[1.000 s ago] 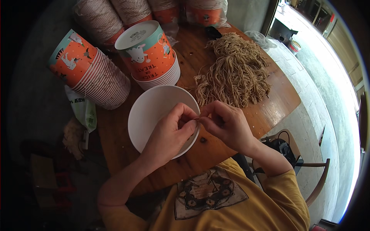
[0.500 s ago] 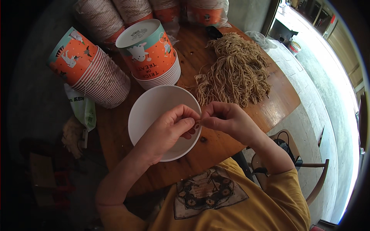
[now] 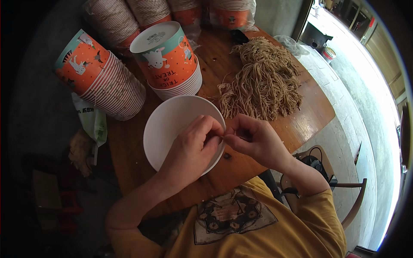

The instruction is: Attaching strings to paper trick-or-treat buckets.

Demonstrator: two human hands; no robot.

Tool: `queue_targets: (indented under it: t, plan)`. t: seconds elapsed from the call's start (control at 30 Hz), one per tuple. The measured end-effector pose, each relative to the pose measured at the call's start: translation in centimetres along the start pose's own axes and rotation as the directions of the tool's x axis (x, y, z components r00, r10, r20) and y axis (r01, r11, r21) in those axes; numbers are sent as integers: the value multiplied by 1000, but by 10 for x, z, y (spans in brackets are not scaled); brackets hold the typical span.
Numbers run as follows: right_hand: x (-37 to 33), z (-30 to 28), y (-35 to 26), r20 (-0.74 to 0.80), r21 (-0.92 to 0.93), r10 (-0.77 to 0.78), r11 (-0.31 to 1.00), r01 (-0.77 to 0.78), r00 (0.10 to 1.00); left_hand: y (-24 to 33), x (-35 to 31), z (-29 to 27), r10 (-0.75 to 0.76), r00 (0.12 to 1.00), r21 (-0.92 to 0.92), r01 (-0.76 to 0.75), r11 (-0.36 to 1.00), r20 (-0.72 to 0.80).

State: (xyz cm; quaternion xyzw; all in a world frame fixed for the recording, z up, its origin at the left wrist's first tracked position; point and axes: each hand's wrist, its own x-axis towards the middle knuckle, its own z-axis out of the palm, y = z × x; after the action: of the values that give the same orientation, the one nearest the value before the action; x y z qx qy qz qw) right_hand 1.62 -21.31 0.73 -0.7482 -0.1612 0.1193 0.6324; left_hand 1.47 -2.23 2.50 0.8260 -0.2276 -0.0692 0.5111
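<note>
A white paper bucket (image 3: 165,124) stands with its mouth toward me at the near side of the table. Over its right rim my left hand (image 3: 193,144) reaches across the opening, fingers curled into a pinch. Just outside that rim my right hand (image 3: 254,139) pinches too, its fingertips meeting those of the left. Whatever they hold between them is too small and too covered to make out. Beyond my right hand lies a big heap of tan twisted cords (image 3: 269,81), loosely tangled.
Behind the bucket, an upside-down stack of orange and teal printed buckets (image 3: 172,64) stands beside a leaning stack (image 3: 101,77). More bagged stacks (image 3: 230,15) line the back. A black object (image 3: 238,37) lies by the cords. A wooden chair (image 3: 355,206) is at right.
My left hand has turned a little, its thumb drawing in closer to the fingers. Both hands stay together at the bucket's right rim.
</note>
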Motion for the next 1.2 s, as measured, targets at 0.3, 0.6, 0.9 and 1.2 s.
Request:
queue_targets:
  t: [0.3,0.6,0.9,1.2]
  plan:
    - [-2,7,2,-126,-266,-231,945,191,965,4,-1,7,403,915,665,-280,692,-34]
    - [-4,8,5,-116,-262,-201,951,166,973,-3,0,6,219,966,215,-187,959,-137]
    - [1,10,17,-170,-113,-189,979,171,967,-4,3,4,-44,997,-236,26,971,-68]
    - [0,10,12,-161,-101,-132,988,116,978,-4,3,-1,-107,994,-391,89,916,-23]
